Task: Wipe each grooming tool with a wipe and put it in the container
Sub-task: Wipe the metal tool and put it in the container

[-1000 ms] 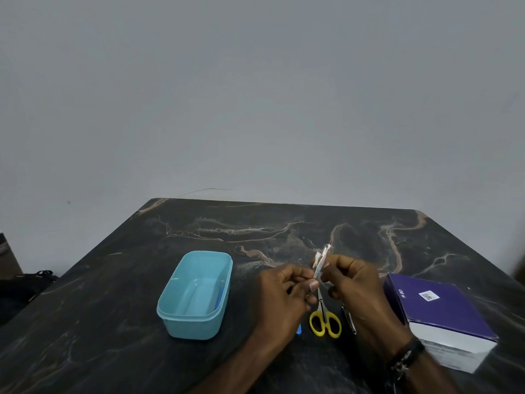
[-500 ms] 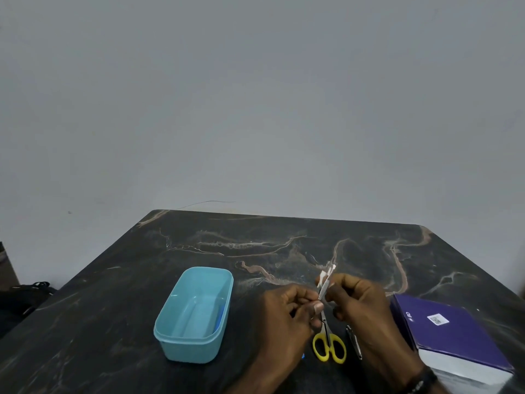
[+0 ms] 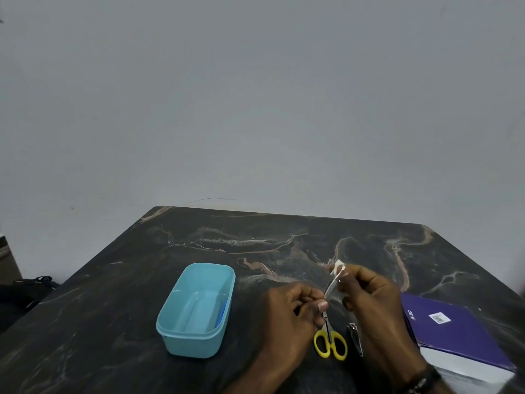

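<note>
Since half a second ago the right hand (image 3: 366, 294) has slid its small white wipe (image 3: 337, 266) up to the far tip of the slim, textured metal nail file (image 3: 333, 286), which the left hand (image 3: 292, 311) pinches at its near end, just right of the light-blue plastic container (image 3: 196, 308). Something blue already lies inside that smooth tub. Yellow-handled scissors (image 3: 330, 344) and shiny steel nail clippers (image 3: 355, 338) wait further right on the dark marbled table (image 3: 227, 245), apparently unwiped, so most work likely remains.

Purple box (image 3: 454, 334) cut by right edge, scissors (image 3: 330, 341) blades hidden (behind fingers)
</note>
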